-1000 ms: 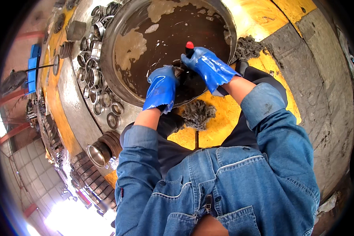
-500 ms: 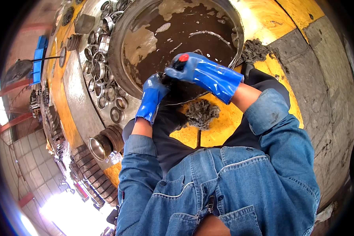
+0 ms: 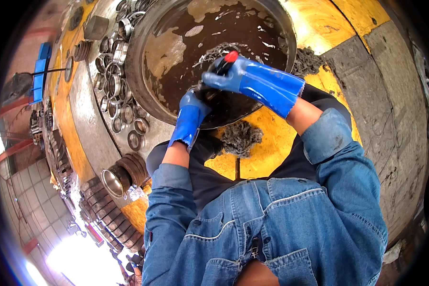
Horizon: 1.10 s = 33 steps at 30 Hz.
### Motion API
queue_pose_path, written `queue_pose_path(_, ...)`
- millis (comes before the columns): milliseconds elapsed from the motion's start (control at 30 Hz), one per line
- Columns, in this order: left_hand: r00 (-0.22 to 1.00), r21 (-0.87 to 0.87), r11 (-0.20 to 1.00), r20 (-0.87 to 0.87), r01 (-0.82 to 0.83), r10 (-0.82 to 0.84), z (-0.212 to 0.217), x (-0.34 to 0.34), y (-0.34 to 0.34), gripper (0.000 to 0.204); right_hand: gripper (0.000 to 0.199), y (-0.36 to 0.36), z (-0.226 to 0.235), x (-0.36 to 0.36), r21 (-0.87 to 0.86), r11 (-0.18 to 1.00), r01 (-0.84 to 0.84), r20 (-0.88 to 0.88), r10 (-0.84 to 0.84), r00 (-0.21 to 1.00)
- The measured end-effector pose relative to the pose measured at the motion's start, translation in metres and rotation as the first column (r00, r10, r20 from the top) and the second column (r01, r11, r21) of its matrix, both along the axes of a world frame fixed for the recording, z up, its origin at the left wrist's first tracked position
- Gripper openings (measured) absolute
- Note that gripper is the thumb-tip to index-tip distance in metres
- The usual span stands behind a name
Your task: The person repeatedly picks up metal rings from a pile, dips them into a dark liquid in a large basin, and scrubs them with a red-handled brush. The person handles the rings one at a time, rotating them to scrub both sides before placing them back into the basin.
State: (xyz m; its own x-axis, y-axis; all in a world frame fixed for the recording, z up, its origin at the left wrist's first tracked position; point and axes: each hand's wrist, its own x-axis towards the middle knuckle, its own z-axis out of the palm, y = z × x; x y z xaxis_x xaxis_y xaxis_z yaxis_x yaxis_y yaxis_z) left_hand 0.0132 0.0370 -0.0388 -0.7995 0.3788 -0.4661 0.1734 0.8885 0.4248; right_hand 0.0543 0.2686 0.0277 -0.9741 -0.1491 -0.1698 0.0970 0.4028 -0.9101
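Both my hands wear long blue rubber gloves and work over the near side of a large round metal basin (image 3: 137, 66) of dark brown liquid. My right hand (image 3: 229, 75) is closed around a black tool handle with a red end (image 3: 231, 56); the tool's working end is hidden. Just left of and below it, my left hand (image 3: 191, 107) has its fingers curled at a dark, wet piece (image 3: 206, 93) that I cannot make out. The two hands nearly meet at this piece. Behind the right hand, the liquid is rippled and foamy.
Several metal rings (image 3: 114, 86) lie left of the basin. Stacked rings with a shiny metal cup (image 3: 115, 182) stand nearer, at lower left. Between my legs lies a grey fibre clump (image 3: 241, 138); another clump (image 3: 307, 62) sits right of the basin on the yellow floor.
My right hand and the tool handle have shifted slightly up and right, with some motion blur. Fresh ripples and foam show behind it. My left hand has stayed at nearly the same place.
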Motion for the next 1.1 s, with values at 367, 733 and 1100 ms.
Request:
queue_pose_path(367,0.993,0.045,0.998,-0.113,0.031,-0.026,-0.003,0.002,-0.009,0.058,0.049,-0.004,-0.025,-0.011,-0.031,0.999,0.044,-0.075,-0.047,0.996)
queue_pose_path(733,0.999,-0.005,1.0,0.031,-0.023,0.023,0.02,0.002,0.01,0.058,0.048,0.019,-0.023,-0.011,0.173,0.979,0.112,0.078,-0.127,0.989)
queue_pose_path(1100,0.999,0.043,0.999,0.05,0.002,-0.005,0.02,0.003,0.019,0.05,0.051,0.019,-0.035,0.001,0.177,0.957,0.23,0.173,-0.26,0.95)
